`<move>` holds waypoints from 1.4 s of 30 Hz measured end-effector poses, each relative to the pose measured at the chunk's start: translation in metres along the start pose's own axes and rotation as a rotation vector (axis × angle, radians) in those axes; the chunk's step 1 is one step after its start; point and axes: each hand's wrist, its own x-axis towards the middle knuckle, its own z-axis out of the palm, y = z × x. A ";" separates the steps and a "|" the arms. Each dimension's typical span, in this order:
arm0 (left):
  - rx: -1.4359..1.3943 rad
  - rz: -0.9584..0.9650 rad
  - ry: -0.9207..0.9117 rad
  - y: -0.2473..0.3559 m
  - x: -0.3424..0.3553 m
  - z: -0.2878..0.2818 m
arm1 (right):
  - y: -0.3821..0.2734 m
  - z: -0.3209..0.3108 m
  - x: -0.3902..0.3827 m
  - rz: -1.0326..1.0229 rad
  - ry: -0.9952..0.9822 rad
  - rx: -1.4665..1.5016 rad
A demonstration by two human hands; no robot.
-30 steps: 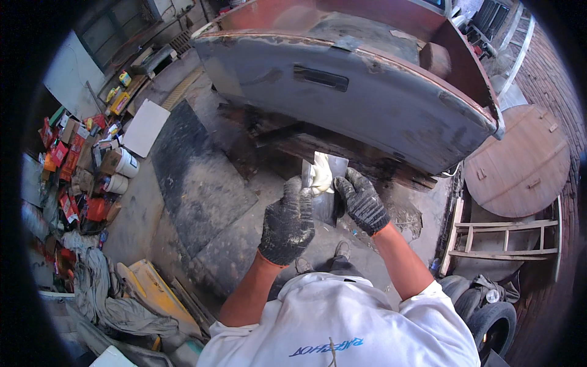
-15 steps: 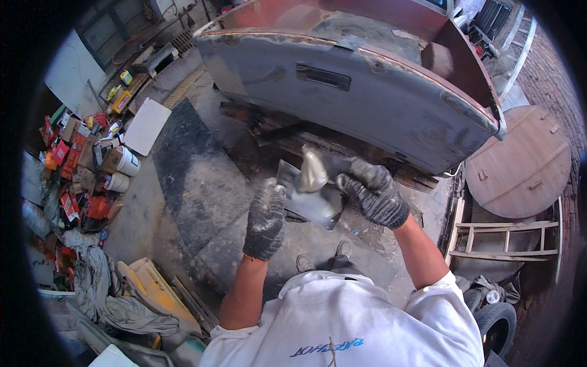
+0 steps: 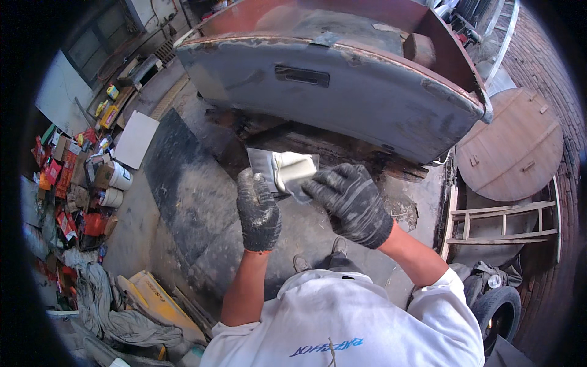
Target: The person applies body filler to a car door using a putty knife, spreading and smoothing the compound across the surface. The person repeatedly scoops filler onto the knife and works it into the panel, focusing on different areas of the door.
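In front of me my left hand [image 3: 258, 211], in a dark grey work glove, is closed on a flat thin mixing plate [image 3: 262, 163] and holds it up. A thick smear of pale cream putty [image 3: 295, 170] lies on the plate. My right hand [image 3: 351, 207], gloved alike, is closed on a putty spreader [image 3: 299, 192], whose blade is against the plate at the near edge of the putty. My right fingers hide most of the spreader. Beyond both hands stands the grey truck tailgate [image 3: 244, 92], with patchy, worn paint along its top edge.
A heap of boxes [image 3: 64, 171] and white buckets [image 3: 120, 177] lies at left, beside a dark floor sheet [image 3: 183, 177]. Crumpled grey cloth [image 3: 104, 306] and a yellow panel [image 3: 159, 300] are near left. At right are a round wooden board [image 3: 510, 147], a wooden frame [image 3: 483, 240] and a tire [image 3: 498, 312].
The putty, lifted on the spreader before, now lies spread on the plate. My right hand has moved left and nearer, close to the plate. The plate has shifted left and away from me.
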 end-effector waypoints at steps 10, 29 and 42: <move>-0.101 -0.069 -0.204 -0.002 0.002 0.000 | 0.008 0.003 -0.003 0.122 0.230 0.051; -0.048 -0.021 0.056 -0.009 -0.004 -0.028 | 0.031 0.032 -0.027 0.615 0.422 0.616; 0.305 0.408 -0.329 0.013 -0.022 -0.016 | 0.022 0.087 -0.027 0.842 0.134 0.812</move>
